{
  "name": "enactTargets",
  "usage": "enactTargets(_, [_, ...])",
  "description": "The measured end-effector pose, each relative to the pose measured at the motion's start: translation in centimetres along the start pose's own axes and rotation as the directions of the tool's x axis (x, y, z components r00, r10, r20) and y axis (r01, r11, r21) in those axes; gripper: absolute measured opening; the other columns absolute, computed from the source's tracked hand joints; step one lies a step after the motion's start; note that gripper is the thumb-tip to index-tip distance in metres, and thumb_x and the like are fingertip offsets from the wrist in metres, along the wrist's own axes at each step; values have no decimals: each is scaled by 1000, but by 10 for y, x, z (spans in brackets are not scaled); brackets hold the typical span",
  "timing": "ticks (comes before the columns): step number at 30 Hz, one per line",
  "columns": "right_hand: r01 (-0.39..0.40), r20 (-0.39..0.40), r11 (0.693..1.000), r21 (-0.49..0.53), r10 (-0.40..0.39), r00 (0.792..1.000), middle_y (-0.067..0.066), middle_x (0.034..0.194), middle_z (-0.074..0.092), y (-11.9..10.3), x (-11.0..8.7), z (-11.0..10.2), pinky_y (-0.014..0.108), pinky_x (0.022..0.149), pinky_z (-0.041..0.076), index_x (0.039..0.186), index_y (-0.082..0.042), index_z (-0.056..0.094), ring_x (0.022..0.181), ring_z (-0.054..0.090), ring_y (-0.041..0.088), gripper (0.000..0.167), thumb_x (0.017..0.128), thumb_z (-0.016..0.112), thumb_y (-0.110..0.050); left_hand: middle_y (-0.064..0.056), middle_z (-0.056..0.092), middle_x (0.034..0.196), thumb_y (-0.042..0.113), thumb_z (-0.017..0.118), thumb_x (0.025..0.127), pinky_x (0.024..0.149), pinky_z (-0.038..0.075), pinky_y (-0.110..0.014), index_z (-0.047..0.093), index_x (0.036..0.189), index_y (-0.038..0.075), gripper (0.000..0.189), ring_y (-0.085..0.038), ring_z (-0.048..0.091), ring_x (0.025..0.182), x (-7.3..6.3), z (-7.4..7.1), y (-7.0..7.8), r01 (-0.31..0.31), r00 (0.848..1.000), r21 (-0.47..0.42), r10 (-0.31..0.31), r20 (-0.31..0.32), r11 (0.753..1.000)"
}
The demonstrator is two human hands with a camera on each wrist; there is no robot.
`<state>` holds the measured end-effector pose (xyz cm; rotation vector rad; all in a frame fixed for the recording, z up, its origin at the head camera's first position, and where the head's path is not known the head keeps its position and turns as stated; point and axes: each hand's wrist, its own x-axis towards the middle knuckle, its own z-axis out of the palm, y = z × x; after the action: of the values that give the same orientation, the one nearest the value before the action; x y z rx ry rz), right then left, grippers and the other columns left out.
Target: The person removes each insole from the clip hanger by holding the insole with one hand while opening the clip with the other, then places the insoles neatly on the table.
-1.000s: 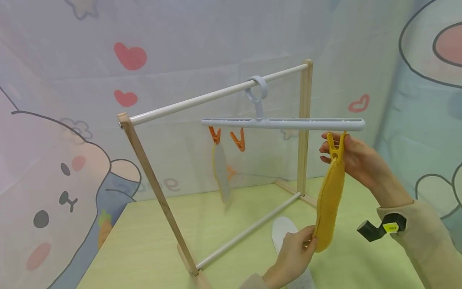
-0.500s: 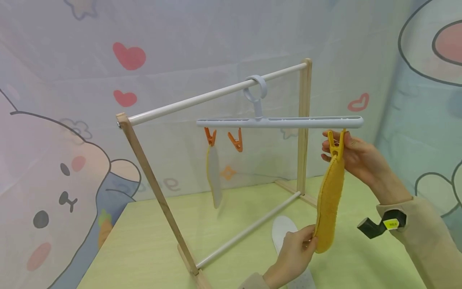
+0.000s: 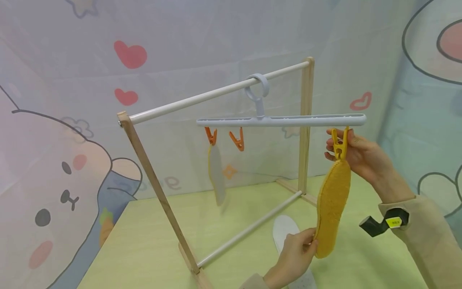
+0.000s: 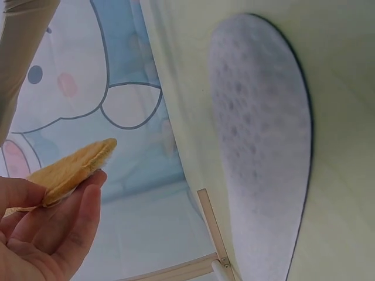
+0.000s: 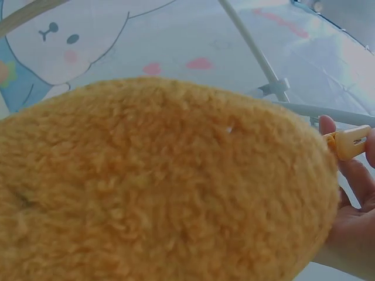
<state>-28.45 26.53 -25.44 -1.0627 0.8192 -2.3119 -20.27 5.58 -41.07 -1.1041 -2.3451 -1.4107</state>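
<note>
A fuzzy yellow insole (image 3: 333,204) hangs upright from a yellow clothespin (image 3: 340,146) under the right end of a white clip hanger (image 3: 306,120). My left hand (image 3: 293,253) pinches the insole's lower edge between thumb and fingers, also seen in the left wrist view. My right hand (image 3: 368,162) holds the clothespin, thumb against one handle and fingers behind. In the right wrist view the insole's fleecy face covers most of the picture, hiding part of that hand. Below, a pale insole (image 4: 263,134) lies on the table, partly hidden by my left hand in the head view.
The hanger hooks over the white top rod (image 3: 202,96) of a wooden-sided rack (image 3: 155,180). At its left end an orange clothespin (image 3: 211,136) holds another insole (image 3: 217,172), grey side showing. A second orange clothespin (image 3: 237,140) hangs beside it, holding nothing. A printed cloth stands behind.
The yellow insole has turned, showing more of its fleecy face, and its lower end shifts slightly downward. The insole hanging at left has swung a little. Both hands keep their hold.
</note>
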Motion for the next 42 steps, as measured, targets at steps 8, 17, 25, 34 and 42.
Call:
enactTargets(8, [1, -12, 1000, 5, -1, 1000, 17, 113, 57, -3, -2, -3, 41, 97, 41, 123, 7, 47, 104, 55, 29, 52, 97, 9, -18, -13, 69, 96, -2, 49, 86, 62, 44, -2, 60, 106, 3, 23, -8, 66, 82, -3, 0, 0, -6, 1000, -6, 6, -4, 1000])
enactTargets(17, [0, -15, 999, 37, 1, 1000, 14, 122, 52, -6, -2, -6, 45, 97, 40, 120, 7, 50, 105, 52, 31, 54, 97, 9, -20, -15, 69, 92, -4, 50, 85, 62, 44, -2, 56, 112, 1, 28, -9, 67, 79, -6, -2, -2, -49, 998, -31, 48, -34, 998])
enactTargets(25, [-1, 0, 1000, 11, 1, 1000, 15, 124, 51, -10, -1, -6, 44, 96, 39, 122, 6, 49, 106, 49, 31, 56, 96, 8, -22, -24, 65, 97, 1, 49, 88, 56, 48, -8, 45, 123, -9, 37, -16, 68, 70, -9, -3, -6, 80, 997, -185, -82, -3, 979])
enactTargets(34, [9, -7, 1000, -9, -9, 1000, 14, 124, 50, -14, -1, -5, 44, 94, 40, 120, 5, 51, 105, 48, 30, 58, 96, 6, -23, -25, 66, 91, 0, 49, 88, 50, 50, -12, 44, 124, -9, 37, -23, 68, 63, -12, -7, -8, 156, 988, -245, -153, 30, 957])
enactTargets(42, [31, 13, 999, 10, -31, 999, 17, 116, 50, -13, -3, -7, 45, 95, 39, 125, 5, 44, 104, 47, 33, 55, 96, 4, -22, -24, 65, 93, 0, 49, 87, 49, 50, -15, 45, 124, -8, 38, -22, 68, 64, -13, -8, -10, 192, 981, -254, -183, 58, 948])
